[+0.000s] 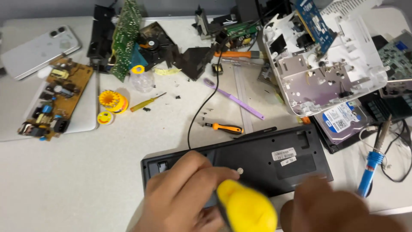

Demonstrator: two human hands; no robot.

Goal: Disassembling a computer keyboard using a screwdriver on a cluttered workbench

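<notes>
The left hand (182,193) is closed around a yellow-handled screwdriver (245,207) over the black keyboard (257,159), which lies face down at the near edge of the bench (86,172). The right hand (330,206) is blurred beside it; I cannot tell its grip. A blue soldering iron (371,165) lies to the right.

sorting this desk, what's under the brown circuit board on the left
The brown circuit board rests on a flat silver-grey laptop-like slab. The slab's middle is covered by the board, so what is there cannot be seen.
</notes>
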